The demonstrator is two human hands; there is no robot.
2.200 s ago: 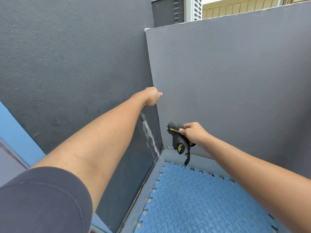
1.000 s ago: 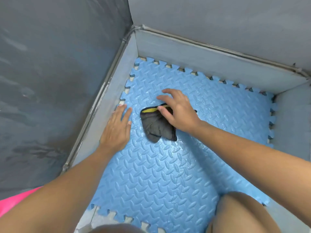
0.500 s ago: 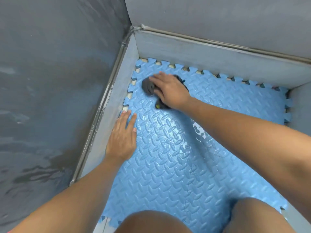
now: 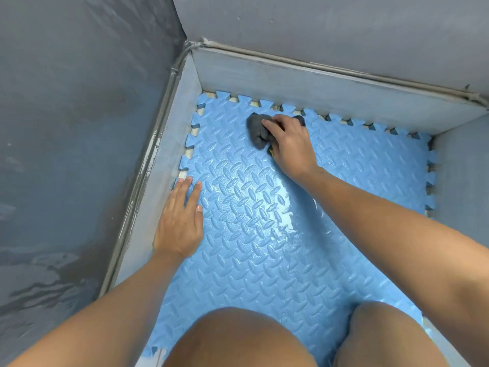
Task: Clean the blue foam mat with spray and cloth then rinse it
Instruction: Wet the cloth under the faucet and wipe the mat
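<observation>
The blue foam mat with a diamond-plate pattern and jigsaw edges lies flat in a grey-walled corner, wet and glossy in its middle. My right hand presses a crumpled dark grey cloth onto the mat near its far edge, fingers curled over it. A bit of yellow trim shows under the palm. My left hand lies flat on the mat's left edge, fingers straight. No spray bottle is in view.
Grey walls close in on the left and far sides, with a low grey ledge along the mat's far edge and another at the right. The left wall shows wet streaks. My two knees are at the bottom.
My right hand has slid the cloth rightward along the mat's far edge. My left hand stays flat at the left edge. Earlier, the left hand was up at a running tap.
</observation>
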